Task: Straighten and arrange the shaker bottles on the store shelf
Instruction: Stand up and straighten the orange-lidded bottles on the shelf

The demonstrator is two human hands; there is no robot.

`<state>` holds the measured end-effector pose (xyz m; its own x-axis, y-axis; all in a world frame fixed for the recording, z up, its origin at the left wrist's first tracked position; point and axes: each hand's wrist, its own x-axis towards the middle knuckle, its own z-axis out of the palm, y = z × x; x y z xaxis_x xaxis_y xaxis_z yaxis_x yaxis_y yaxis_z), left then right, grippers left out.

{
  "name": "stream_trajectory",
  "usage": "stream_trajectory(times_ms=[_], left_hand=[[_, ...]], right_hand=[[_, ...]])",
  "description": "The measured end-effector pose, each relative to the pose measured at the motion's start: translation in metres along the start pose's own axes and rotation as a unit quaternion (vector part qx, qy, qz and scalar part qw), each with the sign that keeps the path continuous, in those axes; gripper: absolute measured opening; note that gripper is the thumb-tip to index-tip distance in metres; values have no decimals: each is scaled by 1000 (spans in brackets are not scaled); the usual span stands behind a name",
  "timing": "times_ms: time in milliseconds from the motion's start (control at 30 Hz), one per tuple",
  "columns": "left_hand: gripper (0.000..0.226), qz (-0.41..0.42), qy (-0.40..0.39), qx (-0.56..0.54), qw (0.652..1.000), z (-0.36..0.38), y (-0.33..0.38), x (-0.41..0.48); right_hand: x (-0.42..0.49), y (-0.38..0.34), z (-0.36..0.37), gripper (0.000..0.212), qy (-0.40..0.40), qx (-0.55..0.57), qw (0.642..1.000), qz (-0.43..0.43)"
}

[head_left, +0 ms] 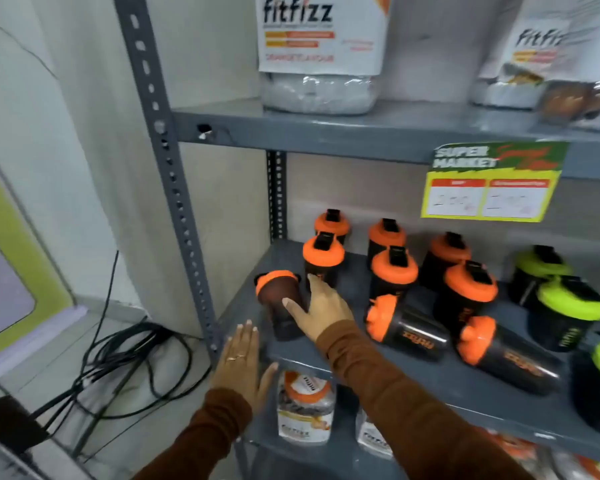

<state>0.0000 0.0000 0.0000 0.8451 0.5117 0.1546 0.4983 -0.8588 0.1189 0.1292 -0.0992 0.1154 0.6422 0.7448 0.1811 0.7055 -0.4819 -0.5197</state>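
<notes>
From the head camera we look down at a grey metal shelf (440, 379) carrying shaker bottles; our right hand (321, 308) reaches in at its left end, its grip spread open, thumb and fingers laid against the side of an orange-lidded shaker (279, 308) that leans to the left, not clasped around it; motion blur softens that bottle, so we cannot tell how firmly the fingers press. Our left hand (243, 362) hangs just in front of the shelf's front left corner, flat and open, a ring on one finger, holding nothing. Behind the right hand, six orange-lidded shakers stand upright in paired rows, the nearest of them (323, 259) just beyond our fingertips; two more lie on their sides near the front, one (407, 329) beside our right sleeve, the other (506, 353) to its right. Green-lidded shakers (568, 308) stand at the right end. A price tag (492, 183) hangs from the shelf above, where fitfizz tubs (321, 50) sit.
</notes>
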Motion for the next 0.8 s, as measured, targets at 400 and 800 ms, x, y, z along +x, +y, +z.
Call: stream_trajectory(times_ms=[400, 800], left_hand=[[75, -25, -83, 41, 995, 7, 0, 23], [87, -26, -48, 1, 998, 10, -5, 21]], right_hand=[[49, -20, 61, 103, -80, -3, 985, 152], [12, 18, 62, 106, 74, 322, 935, 125]])
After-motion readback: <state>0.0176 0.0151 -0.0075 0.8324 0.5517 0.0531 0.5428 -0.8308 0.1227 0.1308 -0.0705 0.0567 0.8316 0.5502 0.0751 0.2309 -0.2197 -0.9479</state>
